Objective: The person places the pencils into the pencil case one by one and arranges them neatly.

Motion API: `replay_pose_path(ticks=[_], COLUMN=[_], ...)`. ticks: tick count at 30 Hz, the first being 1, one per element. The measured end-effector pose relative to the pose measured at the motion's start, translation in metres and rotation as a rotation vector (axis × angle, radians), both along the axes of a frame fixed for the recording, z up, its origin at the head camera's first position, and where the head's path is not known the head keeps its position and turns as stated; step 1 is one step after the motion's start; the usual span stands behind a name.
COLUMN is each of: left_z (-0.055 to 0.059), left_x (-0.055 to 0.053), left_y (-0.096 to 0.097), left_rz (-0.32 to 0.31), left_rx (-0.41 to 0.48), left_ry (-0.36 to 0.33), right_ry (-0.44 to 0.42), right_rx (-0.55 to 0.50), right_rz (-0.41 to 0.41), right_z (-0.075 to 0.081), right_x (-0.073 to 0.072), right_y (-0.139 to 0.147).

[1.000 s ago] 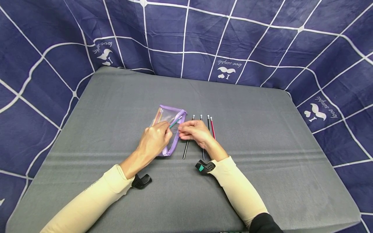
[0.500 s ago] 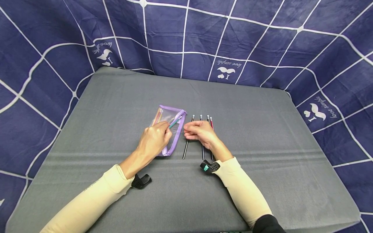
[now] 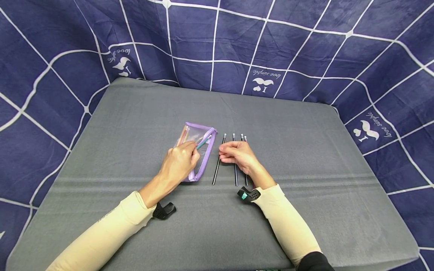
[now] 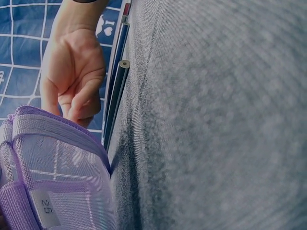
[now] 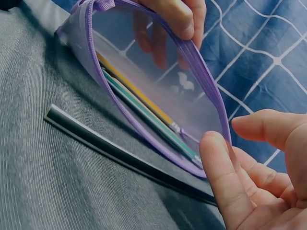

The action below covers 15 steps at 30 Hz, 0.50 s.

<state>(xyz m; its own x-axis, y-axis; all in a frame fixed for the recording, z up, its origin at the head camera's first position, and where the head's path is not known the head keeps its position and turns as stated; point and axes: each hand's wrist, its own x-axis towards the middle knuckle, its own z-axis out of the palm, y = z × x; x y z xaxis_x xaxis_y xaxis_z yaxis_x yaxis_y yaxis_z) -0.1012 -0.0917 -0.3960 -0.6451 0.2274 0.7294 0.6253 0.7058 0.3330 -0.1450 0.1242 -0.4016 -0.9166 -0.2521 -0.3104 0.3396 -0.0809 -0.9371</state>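
Note:
A clear mesh pencil pouch with purple trim (image 3: 205, 162) stands with its zip mouth apart, facing right. My left hand (image 3: 181, 160) pinches the upper edge of that mouth, thumb inside the rim in the right wrist view. Inside lie a yellow pencil (image 5: 139, 93) and a green pencil (image 5: 148, 122). My right hand (image 3: 240, 154) hovers over the loose pencils, thumb and index finger apart, holding nothing. Beneath its fingertips runs a black pencil (image 3: 216, 173), the one nearest the pouch. A second black pencil (image 3: 236, 175) passes under the palm.
Farther right, another dark pencil (image 3: 246, 180) and a red pencil (image 3: 245, 138) are partly covered by my right hand. Everything lies on a grey cloth-covered table (image 3: 305, 158). A blue checked curtain (image 3: 237, 37) surrounds its back and sides.
My right hand has drawn back from the pouch mouth to the right, over the black pencils. The left hand and the pouch have stayed in place.

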Motion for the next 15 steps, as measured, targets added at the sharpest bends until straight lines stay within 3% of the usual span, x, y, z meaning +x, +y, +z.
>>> replay_pose_path(ticks=[15], left_z=[-0.001], left_x=[0.000], left_y=[0.000], left_rz=[0.001], left_rx=[-0.008], left_ry=[0.010], right_ry=[0.004], right_rx=[-0.012], right_rz=[-0.024], right_z=[0.000], right_x=[0.002], right_y=[0.018])
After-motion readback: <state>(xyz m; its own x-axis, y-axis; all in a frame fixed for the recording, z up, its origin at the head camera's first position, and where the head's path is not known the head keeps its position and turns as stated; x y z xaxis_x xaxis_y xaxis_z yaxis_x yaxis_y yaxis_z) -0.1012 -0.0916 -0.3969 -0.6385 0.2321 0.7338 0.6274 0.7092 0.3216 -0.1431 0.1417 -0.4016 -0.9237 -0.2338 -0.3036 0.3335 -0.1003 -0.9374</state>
